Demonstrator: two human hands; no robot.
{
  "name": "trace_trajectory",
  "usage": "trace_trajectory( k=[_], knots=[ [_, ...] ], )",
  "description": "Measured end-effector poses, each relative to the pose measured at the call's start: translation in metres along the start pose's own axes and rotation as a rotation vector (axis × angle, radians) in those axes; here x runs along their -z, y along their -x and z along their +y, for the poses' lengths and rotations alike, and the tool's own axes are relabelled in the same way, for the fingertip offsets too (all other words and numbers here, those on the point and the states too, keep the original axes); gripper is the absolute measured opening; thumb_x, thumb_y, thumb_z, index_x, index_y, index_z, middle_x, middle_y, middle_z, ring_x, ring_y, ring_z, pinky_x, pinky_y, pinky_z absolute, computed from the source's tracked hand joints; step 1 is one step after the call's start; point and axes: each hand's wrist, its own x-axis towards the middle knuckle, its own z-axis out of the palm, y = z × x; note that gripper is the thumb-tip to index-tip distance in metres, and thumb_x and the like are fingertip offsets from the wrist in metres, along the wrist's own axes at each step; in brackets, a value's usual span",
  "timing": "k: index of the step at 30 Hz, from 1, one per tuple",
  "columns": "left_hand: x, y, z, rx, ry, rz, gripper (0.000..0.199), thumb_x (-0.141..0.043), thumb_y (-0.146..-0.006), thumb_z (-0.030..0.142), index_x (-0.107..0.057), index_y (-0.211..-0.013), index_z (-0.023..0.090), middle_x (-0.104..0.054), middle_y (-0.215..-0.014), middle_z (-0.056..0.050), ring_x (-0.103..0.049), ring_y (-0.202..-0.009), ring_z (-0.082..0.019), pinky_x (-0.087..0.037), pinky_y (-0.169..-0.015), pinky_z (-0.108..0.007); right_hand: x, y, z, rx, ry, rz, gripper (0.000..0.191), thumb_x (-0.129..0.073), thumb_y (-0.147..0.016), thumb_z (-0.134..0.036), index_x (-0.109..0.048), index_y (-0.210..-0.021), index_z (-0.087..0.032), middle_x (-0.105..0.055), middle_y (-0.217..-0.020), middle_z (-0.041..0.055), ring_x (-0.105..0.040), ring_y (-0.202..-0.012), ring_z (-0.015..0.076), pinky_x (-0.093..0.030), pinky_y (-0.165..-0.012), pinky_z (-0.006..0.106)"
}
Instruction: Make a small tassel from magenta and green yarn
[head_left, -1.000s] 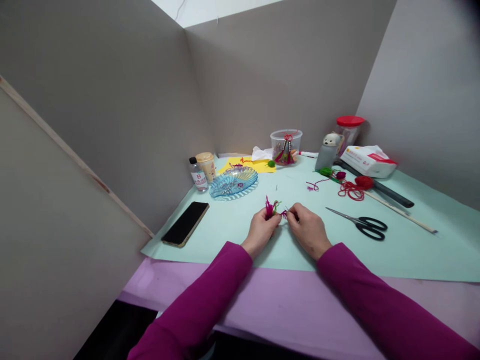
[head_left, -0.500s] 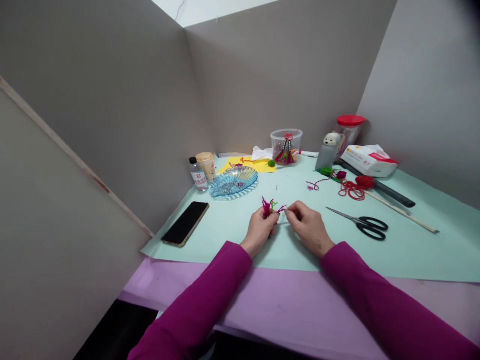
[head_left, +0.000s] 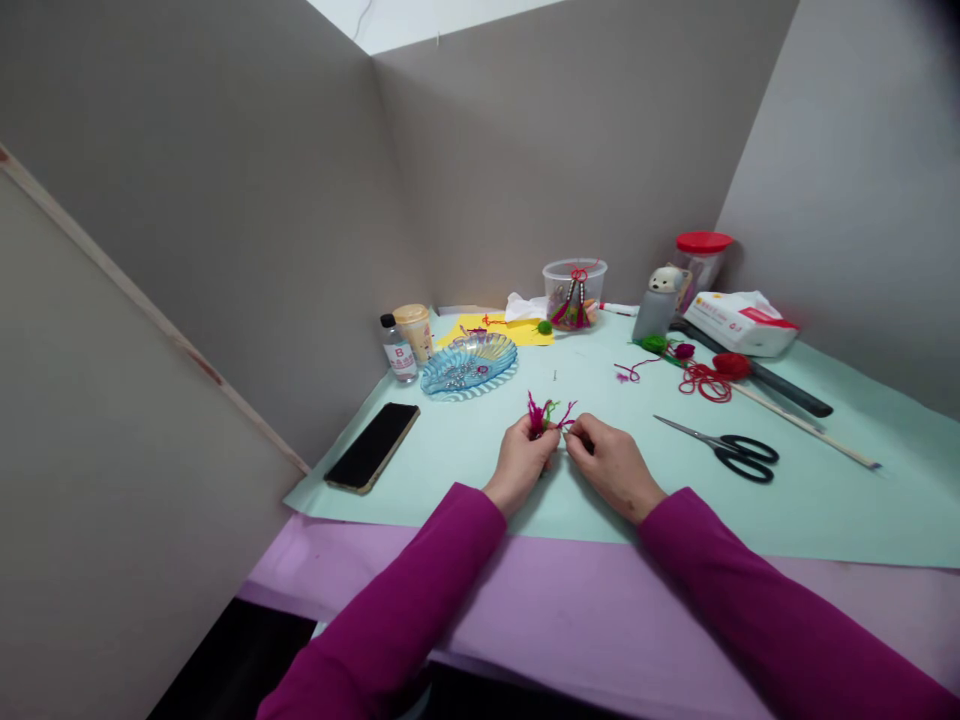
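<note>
Magenta and green yarn [head_left: 537, 412] sticks up in a frayed tuft from the pinched fingers of my left hand [head_left: 520, 462]. Close by on the right, my right hand [head_left: 613, 462] is closed in a pinch beside the loose magenta strands. What sits between its fingertips is too small to make out. Black-handled scissors [head_left: 739, 452] lie on the table to the right of my right hand, blades pointing left. A blue shell-shaped dish [head_left: 471, 368] with small beads in it stands beyond my left hand.
A phone [head_left: 373, 448] lies at the left, near a small bottle [head_left: 398, 350]. Red yarn [head_left: 706, 380], a long stick [head_left: 810, 430] and a tissue pack [head_left: 741, 322] are at the right. A clear tub [head_left: 556, 300] with beaded tassels stands at the back.
My right hand has moved slightly left and down, nearer my left hand. The magenta strands between the hands now point more upward. My left hand keeps its hold on the yarn.
</note>
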Motion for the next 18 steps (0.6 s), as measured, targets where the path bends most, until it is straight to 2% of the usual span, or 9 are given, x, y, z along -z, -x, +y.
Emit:
trace_trajectory(
  k=[5,10,18],
  knots=[
    [-0.0008,0.0002,-0.0008,-0.025,-0.015,0.018,0.014,-0.059,-0.07,0.024,-0.054,-0.08,0.015,-0.045,-0.06,0.005,-0.038,-0.043,-0.005,-0.031,-0.041,-0.018,0.0003,0.0,-0.0015,0.001,0.043,-0.01,0.013,-0.043,-0.081,-0.028,-0.048,-0.071,-0.021,-0.055,-0.063,-0.0015,-0.047,-0.057,0.0125,-0.031,-0.058,0.024],
    [-0.0013,0.0007,-0.0002,-0.02,-0.048,0.016,0.015,-0.06,-0.071,0.027,-0.053,-0.077,0.015,-0.044,-0.057,0.005,-0.038,-0.043,-0.006,-0.031,-0.041,-0.019,-0.0004,0.0002,-0.0028,-0.016,0.148,0.044,0.015,-0.041,-0.083,-0.028,-0.05,-0.073,-0.021,-0.057,-0.068,0.0001,-0.046,-0.059,0.0132,-0.028,-0.056,0.025],
    [-0.0012,0.0012,0.0023,0.009,-0.022,-0.048,0.014,-0.059,-0.073,0.027,-0.05,-0.074,0.016,-0.043,-0.054,0.005,-0.037,-0.042,-0.006,-0.029,-0.04,-0.019,0.0013,-0.0018,-0.0004,-0.07,0.214,0.087,0.017,-0.042,-0.085,-0.031,-0.051,-0.075,-0.021,-0.058,-0.069,0.0007,-0.046,-0.059,0.0134,-0.024,-0.055,0.025]
  ],
)
